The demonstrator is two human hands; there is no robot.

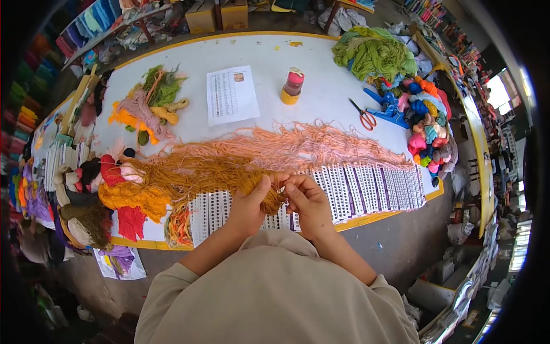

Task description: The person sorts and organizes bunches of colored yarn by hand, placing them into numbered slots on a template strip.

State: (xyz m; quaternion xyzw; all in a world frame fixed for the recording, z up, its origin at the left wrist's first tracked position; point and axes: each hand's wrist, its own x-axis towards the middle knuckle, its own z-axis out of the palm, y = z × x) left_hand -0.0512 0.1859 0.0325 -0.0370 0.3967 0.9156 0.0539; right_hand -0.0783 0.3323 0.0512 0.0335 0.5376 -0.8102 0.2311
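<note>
My left hand (pixel 250 202) is closed around the near end of a bundle of golden-brown yarn (pixel 197 171), which trails away to the left across the table. Close beside it, my right hand (pixel 306 203) pinches at the end of the same bundle, thumb and fingertips together; a few thin strands seem to be between them. Behind the hands lies a long spread of peach-pink yarn (pixel 321 143). Under both hands runs a row of white cards with dark holes (pixel 366 192) along the table's front edge.
A printed sheet (pixel 232 94) and a pink-red thread cone (pixel 293 83) stand mid-table. Orange-handled scissors (pixel 365 117) and a blue tool (pixel 389 109) lie right, near green yarn (pixel 375 54) and coloured skeins (pixel 429 123). Orange yarn (pixel 134 198) and mixed skeins (pixel 154 103) are left.
</note>
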